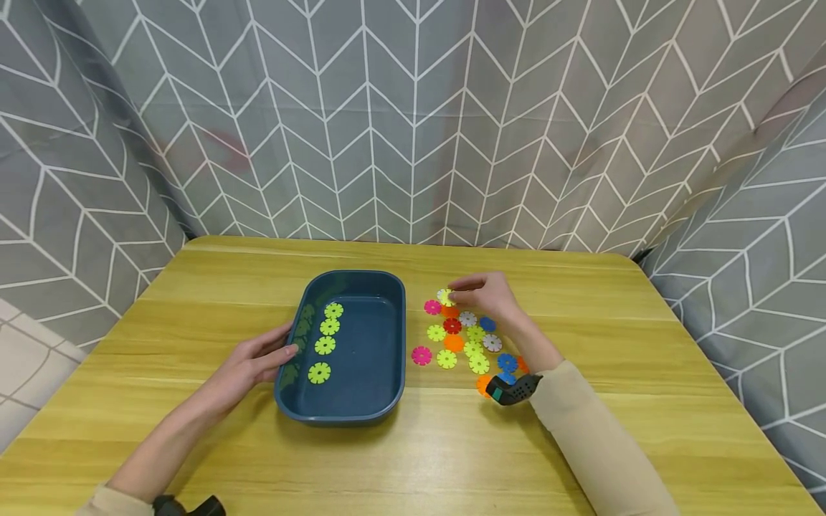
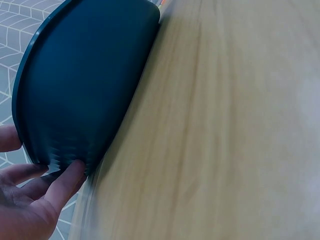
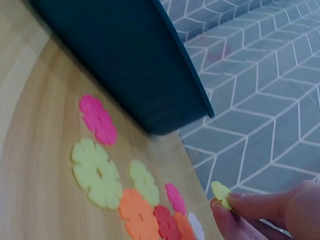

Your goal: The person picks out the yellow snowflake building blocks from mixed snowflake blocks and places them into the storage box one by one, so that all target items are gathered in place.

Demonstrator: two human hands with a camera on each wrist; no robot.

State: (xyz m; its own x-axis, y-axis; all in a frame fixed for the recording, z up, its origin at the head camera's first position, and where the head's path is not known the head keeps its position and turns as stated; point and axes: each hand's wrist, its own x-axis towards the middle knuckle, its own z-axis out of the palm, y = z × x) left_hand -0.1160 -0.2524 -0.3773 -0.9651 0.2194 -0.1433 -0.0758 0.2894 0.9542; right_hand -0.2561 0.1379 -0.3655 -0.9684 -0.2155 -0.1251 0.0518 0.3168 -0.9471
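Observation:
In the head view, my left hand [image 1: 250, 360] grips the left side of a dark blue plastic basin [image 1: 369, 358], its thumb over the rim. The left wrist view shows fingertips [image 2: 75, 172] against the basin's outer wall. A short column of yellow-green notched discs [image 1: 319, 373] lies on the basin floor. My right hand [image 1: 487, 295] pinches a yellow-green notched disc [image 3: 221, 194] between thumb and fingers, above the far end of the loose discs. Below it on the table lie a pink disc [image 1: 432, 307], a red disc [image 1: 452, 326] and a white disc [image 1: 467, 319].
More discs spread right of the basin, among them a pink one [image 1: 421, 355], an orange one [image 1: 454, 343] and a blue one [image 1: 507, 363]. Some sit under my right wrist. A patterned grey curtain [image 1: 413, 143] hangs behind the wooden table [image 1: 426, 459].

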